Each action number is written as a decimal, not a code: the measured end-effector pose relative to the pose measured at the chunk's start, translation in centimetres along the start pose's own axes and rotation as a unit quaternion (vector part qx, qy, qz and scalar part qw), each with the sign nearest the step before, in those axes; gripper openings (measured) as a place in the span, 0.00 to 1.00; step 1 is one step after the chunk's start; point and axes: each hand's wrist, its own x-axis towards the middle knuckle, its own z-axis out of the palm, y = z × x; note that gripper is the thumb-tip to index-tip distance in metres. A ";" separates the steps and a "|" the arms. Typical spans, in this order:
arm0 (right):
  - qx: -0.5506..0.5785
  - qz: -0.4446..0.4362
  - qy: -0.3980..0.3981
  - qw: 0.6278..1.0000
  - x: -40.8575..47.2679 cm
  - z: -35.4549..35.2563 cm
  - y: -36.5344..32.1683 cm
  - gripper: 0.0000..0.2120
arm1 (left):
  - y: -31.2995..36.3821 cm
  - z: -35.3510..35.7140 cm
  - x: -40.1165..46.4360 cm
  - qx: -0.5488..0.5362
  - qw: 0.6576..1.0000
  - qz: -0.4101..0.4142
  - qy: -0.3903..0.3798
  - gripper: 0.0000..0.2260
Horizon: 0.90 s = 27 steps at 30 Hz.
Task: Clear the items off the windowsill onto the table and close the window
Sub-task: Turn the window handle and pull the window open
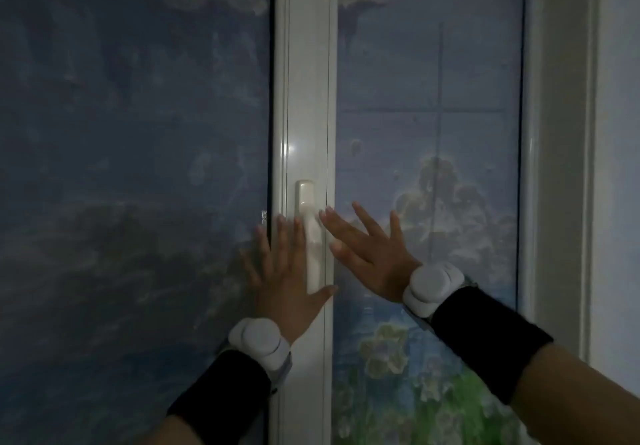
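Two flat hands meet the window [429, 174] at its middle: we see the left hand [282, 278] spread over the white frame [306, 98], fingers reaching onto the dark left pane [131, 133], and the right hand [369, 257] spread against the lighter right pane beside the frame. Neither clasps anything; both lie open, palms to the surface. Between them the handle [310, 236] points downward on the frame, the left thumb just below its tip.

We judge the sash a stiff, fairly heavy thing that swings as one piece, its plastic frame smooth and a little slippery under a palm. The glass is the fragile part, so we would push on the frame and take the handle for any turning, since it gives the only real grip.

Much is hidden from us. The windowsill and the bench lie out of view, so we cannot tell whether the items are cleared. The light is dim, the panes are misted or printed with clouds and flowers, and we cannot make out whether the sash sits fully home or the latch is engaged.
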 end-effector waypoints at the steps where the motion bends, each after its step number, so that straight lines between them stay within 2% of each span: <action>1: -0.008 -0.011 -0.007 1.000 0.0 -0.2 -0.3 0.28 | 0.1 -0.1 0.0 -0.002 1.000 0.008 -0.001 0.51; 5: -0.037 -0.035 0.006 0.999 0.7 0.1 -0.3 0.31 | -0.2 0.2 0.2 0.018 0.999 0.031 -0.002 0.48; 9: -0.031 -0.033 0.000 0.999 0.9 -0.3 -0.5 0.32 | -0.3 0.2 0.4 -0.039 0.999 0.019 -0.020 0.49; 14: 0.004 -0.020 -0.020 1.000 0.8 -0.6 -0.9 0.34 | -1.8 -0.6 0.8 -0.064 0.997 0.037 0.008 0.50; 19: 0.023 -0.009 -0.028 0.999 0.9 -0.8 -1.2 0.33 | -3.4 -1.6 1.4 -0.032 0.997 0.065 0.023 0.47; 21: 0.026 -0.010 -0.023 0.999 0.9 -0.9 -1.2 0.33 | -3.2 -1.6 1.4 -0.059 0.996 0.063 0.037 0.42; 24: 0.033 -0.009 -0.025 0.999 1.0 -0.8 -1.2 0.35 | -3.0 -1.1 0.8 -0.074 0.993 0.082 0.038 0.26; 26: 0.046 -0.006 -0.030 0.998 1.1 -0.8 -1.2 0.35 | -2.8 -1.1 0.4 -0.192 0.981 0.041 0.013 0.16; 27: 0.049 -0.005 -0.030 0.998 1.2 -0.8 -1.2 0.35 | -2.7 -1.1 0.2 -0.230 0.973 0.031 0.003 0.15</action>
